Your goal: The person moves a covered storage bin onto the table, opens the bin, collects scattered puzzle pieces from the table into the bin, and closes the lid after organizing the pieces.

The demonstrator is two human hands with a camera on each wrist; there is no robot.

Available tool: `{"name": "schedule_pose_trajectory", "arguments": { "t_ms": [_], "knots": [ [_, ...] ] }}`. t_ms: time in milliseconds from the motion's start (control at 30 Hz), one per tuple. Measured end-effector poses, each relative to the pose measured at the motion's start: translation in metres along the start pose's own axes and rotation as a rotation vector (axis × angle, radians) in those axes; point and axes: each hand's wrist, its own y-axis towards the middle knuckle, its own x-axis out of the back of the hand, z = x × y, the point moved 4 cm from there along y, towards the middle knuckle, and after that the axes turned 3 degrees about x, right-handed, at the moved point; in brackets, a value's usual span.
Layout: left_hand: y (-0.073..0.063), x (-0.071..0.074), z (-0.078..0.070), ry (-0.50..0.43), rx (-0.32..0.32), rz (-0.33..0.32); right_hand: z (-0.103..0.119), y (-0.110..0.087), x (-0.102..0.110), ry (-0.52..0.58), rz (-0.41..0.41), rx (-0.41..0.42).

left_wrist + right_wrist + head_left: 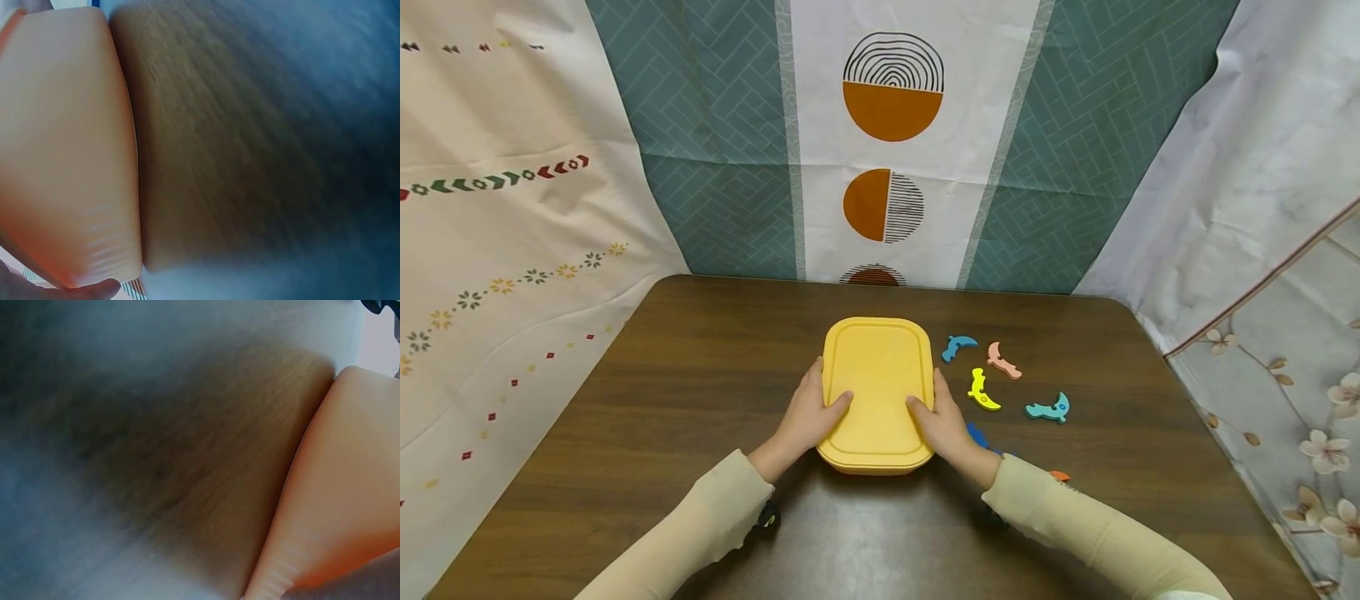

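Both hands on a lidded yellow box, bunch of little curvy pieces off to the right

So there's a yellow box (880, 392) in the middle of a dark wooden table (625, 400), lid on, one short end facing the person. The left hand (807, 414) grips its left long side: thumb lying on top of the lid, fingers wrapped down over the edge. The right hand (947, 423) does pretty much the same on the other side. Both are spread just enough to span lid and side wall, with the box held between them. Most of the fingers are tucked out of sight from the head view, so I can't tell exactly how each one bends.

From the wrist cams the box wall looks kinda orange, with some short ridges near one end, and its bottom edge sits right along the wood.

Right of the box are the small pieces: a blue one (957, 347), a pink one (1003, 362), a yellow one (981, 390) and a teal one (1049, 408), none touching. A darker blue one (977, 434) is partly hidden by the right arm, and just a bit of an orange one (1060, 476) pokes out past the right sleeve (1075, 512). Behind the table hangs a teal and white patterned cloth (715, 150).
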Motion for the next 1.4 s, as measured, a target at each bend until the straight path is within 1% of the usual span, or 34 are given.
{"name": "schedule_pose_trajectory", "arguments": {
  "t_ms": [233, 400, 500, 667, 900, 1100, 1400],
  "knots": [
    [-0.001, -0.002, 0.0, -0.05, -0.019, -0.033, -0.001, 0.001, -0.003, 0.049, -0.018, -0.02],
    [-0.001, -0.004, -0.001, -0.067, -0.027, -0.055, -0.002, 0.001, -0.004, 0.077, -0.02, -0.042],
    [-0.002, -0.006, -0.003, -0.078, -0.017, -0.057, -0.001, 0.0, -0.003, 0.078, -0.02, -0.049],
    [-0.002, -0.007, -0.008, -0.085, -0.018, -0.065, 0.001, 0.001, -0.002, 0.082, -0.031, -0.047],
    [-0.001, -0.005, -0.01, -0.08, 0.021, -0.065, 0.007, 0.001, -0.001, 0.111, -0.031, -0.057],
    [0.0, -0.005, -0.014, -0.103, 0.031, -0.061, 0.01, 0.0, 0.001, 0.122, -0.046, -0.07],
    [-0.001, -0.005, -0.015, -0.1, 0.043, -0.073, 0.012, 0.001, 0.002, 0.119, -0.048, -0.036]
  ]
}}
